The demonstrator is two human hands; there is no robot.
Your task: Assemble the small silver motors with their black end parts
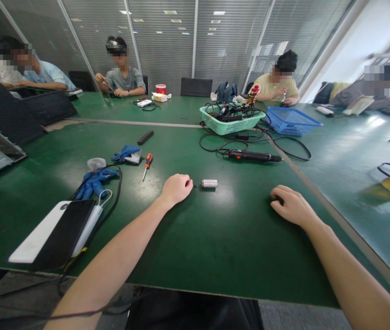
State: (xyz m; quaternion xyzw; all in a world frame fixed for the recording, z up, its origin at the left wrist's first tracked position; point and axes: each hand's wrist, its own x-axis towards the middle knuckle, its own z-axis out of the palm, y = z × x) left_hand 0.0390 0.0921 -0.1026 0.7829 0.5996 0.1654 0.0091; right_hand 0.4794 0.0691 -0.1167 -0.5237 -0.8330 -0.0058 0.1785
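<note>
My left hand (177, 189) rests on the green table (222, 247) with its fingers curled closed. A small dark tip shows beside its fingertips; what it belongs to is hidden. Just right of that hand, a short silver metal cylinder (209, 184) lies on its side, apart from the fingers. Farther right, my right hand (292, 206) lies on the tabletop, fingers bent inward. The hollow of that hand is dark, so anything inside cannot be made out. An orange-handled screwdriver (147, 166) lies to the left of my left hand.
Blue gloves (93, 182), a phone-like black-and-white slab (52, 233) and cables lie left. Beyond the hands are a black electric screwdriver (253, 156), a dark bar (145, 137), a green basket (231, 126) of cables and a blue basket (293, 123). Several people sit around the table.
</note>
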